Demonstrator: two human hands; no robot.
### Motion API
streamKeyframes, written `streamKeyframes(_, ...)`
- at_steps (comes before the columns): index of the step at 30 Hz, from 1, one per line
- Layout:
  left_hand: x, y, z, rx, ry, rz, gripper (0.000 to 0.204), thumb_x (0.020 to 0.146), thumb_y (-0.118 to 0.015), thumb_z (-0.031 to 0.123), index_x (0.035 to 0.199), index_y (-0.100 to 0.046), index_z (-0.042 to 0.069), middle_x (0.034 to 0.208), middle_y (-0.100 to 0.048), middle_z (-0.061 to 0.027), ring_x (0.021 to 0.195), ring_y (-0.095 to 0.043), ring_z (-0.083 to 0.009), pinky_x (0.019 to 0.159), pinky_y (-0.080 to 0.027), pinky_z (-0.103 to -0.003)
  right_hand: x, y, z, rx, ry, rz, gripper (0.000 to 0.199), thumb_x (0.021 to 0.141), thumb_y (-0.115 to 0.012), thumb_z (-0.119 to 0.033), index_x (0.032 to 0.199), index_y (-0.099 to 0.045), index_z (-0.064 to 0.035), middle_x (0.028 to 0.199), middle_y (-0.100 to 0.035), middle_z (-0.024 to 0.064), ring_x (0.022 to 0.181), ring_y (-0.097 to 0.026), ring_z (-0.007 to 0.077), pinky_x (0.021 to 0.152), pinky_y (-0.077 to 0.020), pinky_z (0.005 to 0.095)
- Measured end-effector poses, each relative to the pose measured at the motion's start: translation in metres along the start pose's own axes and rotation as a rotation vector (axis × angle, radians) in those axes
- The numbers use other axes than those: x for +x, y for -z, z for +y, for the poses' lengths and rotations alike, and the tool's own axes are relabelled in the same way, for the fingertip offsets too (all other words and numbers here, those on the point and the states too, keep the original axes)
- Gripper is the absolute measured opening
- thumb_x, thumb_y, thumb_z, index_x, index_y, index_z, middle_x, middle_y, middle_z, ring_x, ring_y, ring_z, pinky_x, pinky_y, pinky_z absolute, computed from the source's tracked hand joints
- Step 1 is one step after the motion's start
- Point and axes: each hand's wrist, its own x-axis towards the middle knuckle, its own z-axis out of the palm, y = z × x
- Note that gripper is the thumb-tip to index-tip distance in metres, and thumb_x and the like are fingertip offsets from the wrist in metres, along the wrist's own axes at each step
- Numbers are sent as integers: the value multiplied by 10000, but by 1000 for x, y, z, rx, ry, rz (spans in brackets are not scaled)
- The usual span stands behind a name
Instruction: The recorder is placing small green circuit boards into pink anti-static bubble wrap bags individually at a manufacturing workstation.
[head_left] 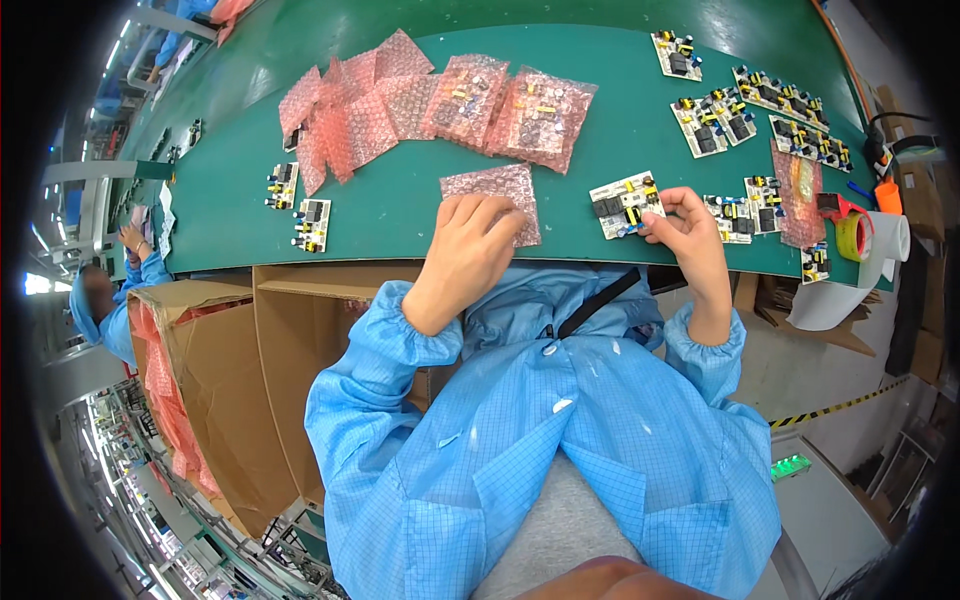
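Note:
My right hand (686, 232) pinches the near right corner of a white circuit board (622, 190) between thumb and fingers. Black, yellow and blue parts cover that board, which is tilted slightly over the green table. My left hand (468, 245), fingers curled together, grips the near edge of a pink bubble-wrap bag (518, 185) at the table's front edge. The bag lies flat and looks to have nothing in it. Its near left part is hidden under my fingers. A gap of table separates the bag from the board.
Pink bubble bags (365, 120) are heaped at the far left; beside them lie two bags with boards inside (540, 115). Loose boards (700, 125) spread over the right side. A yellow tape roll (853, 237) stands at the right edge. A cardboard box (225, 390) is below left.

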Motion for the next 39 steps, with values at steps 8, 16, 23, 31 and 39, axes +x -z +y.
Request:
streamKeyframes(8,24,-24,-11,-189,338,-4,107,767,-669,37,860,-616,33,894,-611,-135,826,-601,-337,731,-507,-426,-3,-5,9,38,-7,-56,617,915,-680,-33,1468,-412,22,1002,-648,56,858,-650,106,738,-530,224)
streamKeyframes(16,18,-23,-9,-304,274,191,97,761,-670,0,827,-611,38,829,-582,-104,767,-586,-302,684,-494,-412,-4,-9,0,29,-15,-173,438,864,-723,-1,1261,-537,7,955,-675,38,827,-623,74,723,-495,211)
streamKeyframes(23,11,-24,-8,-412,288,198,87,827,-687,-20,894,-639,5,921,-621,-92,760,-617,-210,655,-518,-300,2,-32,-3,176,-39,-191,479,868,-728,-17,1281,-487,-5,963,-674,81,824,-659,121,706,-530,233)
streamKeyframes(31,6,-31,-10,-473,278,298,118,828,-694,-45,933,-656,-8,972,-641,-99,778,-646,-185,652,-546,-275,6,-54,4,117,-9,-196,479,835,-752,19,1238,-494,12,968,-683,92,859,-663,105,757,-541,226)
streamKeyframes(39,6,-29,-6,-471,245,287,103,820,-690,-55,910,-661,-17,984,-645,-94,818,-655,-188,673,-559,-273,5,-52,-5,-15,-6,-323,442,825,-749,26,1193,-504,-5,963,-678,73,878,-657,94,771,-533,218)
